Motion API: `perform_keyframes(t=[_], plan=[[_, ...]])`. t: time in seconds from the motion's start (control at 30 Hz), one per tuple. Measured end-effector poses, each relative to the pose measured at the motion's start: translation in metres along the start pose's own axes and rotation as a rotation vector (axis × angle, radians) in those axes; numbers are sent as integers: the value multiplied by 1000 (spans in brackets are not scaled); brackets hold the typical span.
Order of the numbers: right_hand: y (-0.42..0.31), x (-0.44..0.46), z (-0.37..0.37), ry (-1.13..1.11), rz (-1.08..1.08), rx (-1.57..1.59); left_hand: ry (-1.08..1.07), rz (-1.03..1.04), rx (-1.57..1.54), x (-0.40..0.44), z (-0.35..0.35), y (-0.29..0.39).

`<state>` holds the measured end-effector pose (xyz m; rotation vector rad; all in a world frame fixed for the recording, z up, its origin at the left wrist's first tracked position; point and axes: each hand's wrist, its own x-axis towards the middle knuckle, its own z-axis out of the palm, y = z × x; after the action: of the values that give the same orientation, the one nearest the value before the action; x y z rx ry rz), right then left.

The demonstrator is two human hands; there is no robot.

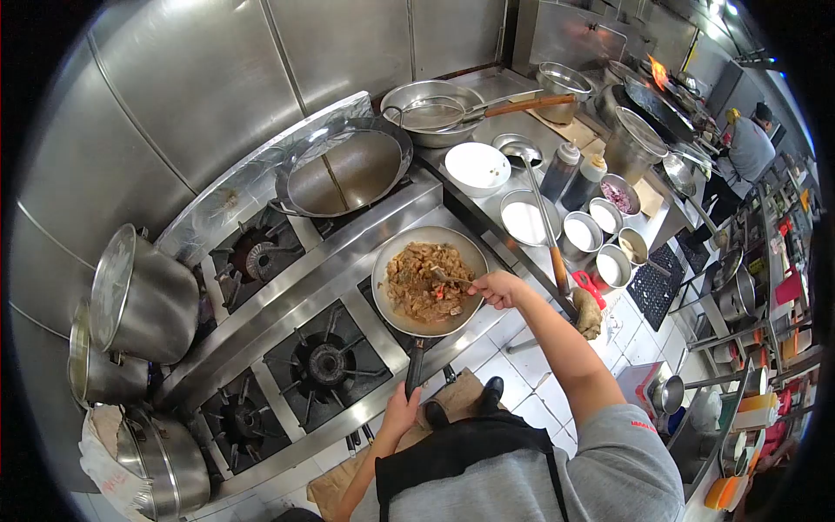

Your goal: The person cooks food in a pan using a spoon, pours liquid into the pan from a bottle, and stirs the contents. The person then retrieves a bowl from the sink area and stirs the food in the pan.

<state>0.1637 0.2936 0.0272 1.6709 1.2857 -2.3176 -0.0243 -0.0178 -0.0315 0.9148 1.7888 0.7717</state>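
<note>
A light-coloured frying pan [380, 300] sits over the front of the stove, holding browned, saucy pieces of food [424, 283] that look like sliced meat. Its dark handle [415, 370] points toward me, and the fingers of my left hand [401, 412] are wrapped round the end of it. Over the pan's right side, my right hand [497, 290] grips a short spoon [449, 277]. The spoon's tip is down in the food, partly hidden. A few red bits show near it.
A large wok [350, 174] with dark liquid stands on the back burner. Bare burners [326, 358] lie left of the pan. Steel pots [148, 296] stand at far left. On the right counter are squeeze bottles [583, 183], a ladle [544, 209] and ingredient bowls [581, 233]. A co-worker [750, 143] stands farther off.
</note>
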Motion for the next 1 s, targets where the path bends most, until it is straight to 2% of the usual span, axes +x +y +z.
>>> perform_keyframes(t=[0.17, 0.23, 0.3, 0.33, 0.53, 0.63, 0.77, 0.83, 0.93, 1.0], plan=[[-5, -20, -18, 16, -64, -61, 23, 31, 29, 6, 4, -16], [-13, -29, -20, 196, -166, -355, 48, 73, 47, 8, 5, -19], [-19, -38, -22, 336, -337, -720, 15, 5, 21, 3, 2, -8], [-18, -30, -26, 457, -505, -977, -1, -28, 8, 0, 0, -1], [-41, -30, -1, 756, -428, -1306, -22, -42, -26, 1, 1, -5], [-20, -7, 26, 720, -408, -1416, 57, 77, 51, 14, 9, -34], [18, 10, 71, 607, -383, -1351, 28, 4, 42, 10, 6, -26], [28, 7, 73, 580, -388, -1332, -2, -63, 10, 0, 1, 0], [25, -10, 61, 604, -386, -1319, -14, -78, -8, -2, 0, 5], [12, -13, 43, 652, -359, -1326, 58, 74, 49, 14, 9, -32]])
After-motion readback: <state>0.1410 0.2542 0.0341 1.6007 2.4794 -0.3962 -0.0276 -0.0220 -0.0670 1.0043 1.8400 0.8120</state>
